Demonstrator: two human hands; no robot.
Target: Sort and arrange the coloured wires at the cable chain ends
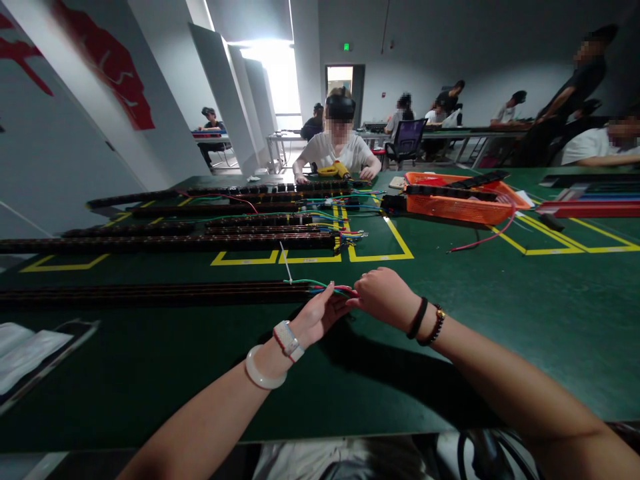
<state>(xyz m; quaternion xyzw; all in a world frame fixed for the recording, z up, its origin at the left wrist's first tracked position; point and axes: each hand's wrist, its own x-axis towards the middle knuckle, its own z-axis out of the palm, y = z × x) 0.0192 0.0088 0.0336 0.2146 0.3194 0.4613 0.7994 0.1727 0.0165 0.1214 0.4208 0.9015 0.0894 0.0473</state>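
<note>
On the green table (500, 307) lies a long dark wire bundle (200, 291), running in from the left edge. Coloured wires (316, 289), green, red and blue, come out of its right end. My left hand (320, 313) is closed around these wires, just past the end of the dark sleeve. My right hand (381, 293) is a fist right beside it, gripping the wire ends; the tips are hidden inside it. A white cable tie (285, 261) stands up from the bundle, left of my hands.
More dark bundles (175, 242) lie behind, across yellow-taped outlines. An orange basket (457, 208) stands at the back right, near red and blue strips (590, 208). A person (345, 150) sits opposite behind a yellow tool (334, 171). A plastic-wrapped item (30, 353) lies at the left.
</note>
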